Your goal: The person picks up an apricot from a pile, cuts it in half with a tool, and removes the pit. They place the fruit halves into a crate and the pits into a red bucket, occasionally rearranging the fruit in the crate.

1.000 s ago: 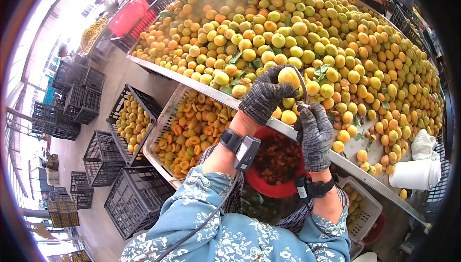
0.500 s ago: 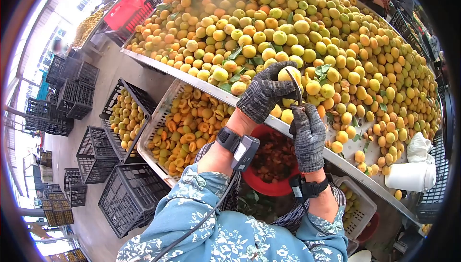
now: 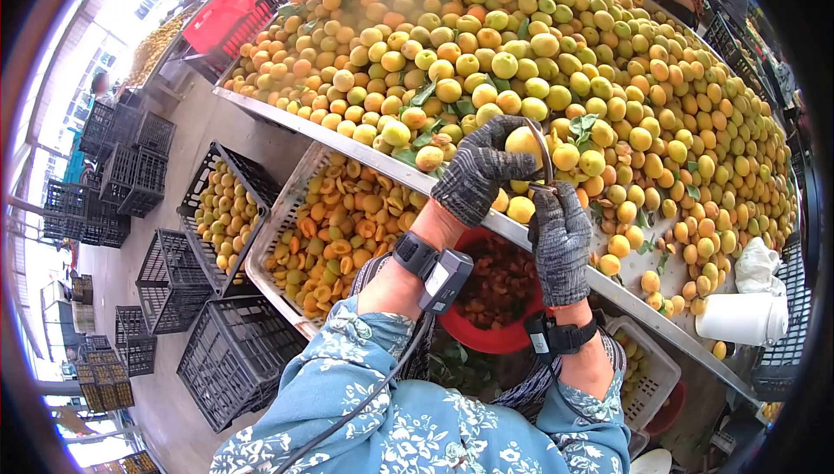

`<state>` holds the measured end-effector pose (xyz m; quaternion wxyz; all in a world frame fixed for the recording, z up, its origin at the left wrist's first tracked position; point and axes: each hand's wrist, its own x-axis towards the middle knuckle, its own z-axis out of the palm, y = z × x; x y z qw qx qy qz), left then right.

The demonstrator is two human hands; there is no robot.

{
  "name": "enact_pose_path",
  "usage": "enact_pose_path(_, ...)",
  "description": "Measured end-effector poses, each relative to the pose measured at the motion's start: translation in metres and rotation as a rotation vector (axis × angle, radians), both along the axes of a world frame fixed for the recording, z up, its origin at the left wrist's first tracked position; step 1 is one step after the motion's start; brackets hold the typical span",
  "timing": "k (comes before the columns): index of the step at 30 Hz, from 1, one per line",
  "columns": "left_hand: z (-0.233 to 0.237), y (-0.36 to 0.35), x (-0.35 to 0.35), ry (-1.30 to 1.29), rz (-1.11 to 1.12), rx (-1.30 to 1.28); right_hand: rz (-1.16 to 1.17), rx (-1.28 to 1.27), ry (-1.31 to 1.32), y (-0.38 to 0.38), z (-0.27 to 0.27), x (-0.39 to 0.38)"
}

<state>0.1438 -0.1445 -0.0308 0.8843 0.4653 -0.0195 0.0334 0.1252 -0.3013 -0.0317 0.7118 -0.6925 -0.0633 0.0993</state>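
Head view | left hand (image 3: 484, 165): raised, grip pinching fruit (image 3: 524, 149) | right hand (image 3: 561, 239): upright, pinching blade (image 3: 545, 154)

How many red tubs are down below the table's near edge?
2: one tub between the forearms, holding reddish-brown bits, and a second one at lower right, mostly hidden behind the white crate. Others may be hidden.
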Motion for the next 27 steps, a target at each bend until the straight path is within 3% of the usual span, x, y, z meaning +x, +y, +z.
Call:
enact_pose_path(5,0.005,-0.01,-0.002,-0.084,0.034,0.299,-0.163,0.057,-0.109,0.012,-0.02,0.006)
enact_pose_path(10,0.0,-0.014,0.001,-0.047,0.048,0.287,-0.078,0.124,0.019,0.005,-0.012,0.01)
enact_pose_path(13,-0.004,-0.015,0.002,0.009,0.09,0.136,-0.115,0.189,0.081,0.009,-0.025,0.007)
enact_pose_path(15,-0.005,-0.017,0.006,-0.041,0.127,-0.081,-0.182,0.041,-0.076,0.011,-0.036,0.006)
enact_pose_path(17,-0.002,-0.022,0.001,-0.028,0.117,-0.067,-0.149,0.072,-0.014,0.01,-0.021,0.006)
enact_pose_path(19,-0.008,-0.032,0.003,-0.016,0.093,0.123,-0.124,0.098,0.049,0.008,-0.019,0.009)
enact_pose_path(21,-0.01,-0.037,0.003,-0.014,0.144,0.229,-0.028,0.975,0.61,0.0,-0.039,0.025)
enact_pose_path(22,-0.009,-0.034,0.004,-0.02,0.123,0.244,0.196,1.022,0.53,-0.006,-0.036,0.024)
enact_pose_path(23,-0.009,-0.032,0.005,-0.025,0.101,0.262,0.191,1.021,0.527,-0.01,-0.033,0.02)
enact_pose_path(25,-0.007,-0.032,0.003,-0.012,0.103,0.238,0.02,0.013,0.019,-0.007,-0.021,0.01)
enact_pose_path(26,-0.006,-0.031,0.001,0.006,0.097,0.206,-0.123,0.2,0.097,0.001,-0.024,0.008)
enact_pose_path(27,-0.005,-0.03,-0.001,0.023,0.094,0.174,-0.116,0.201,0.096,0.002,-0.023,0.007)
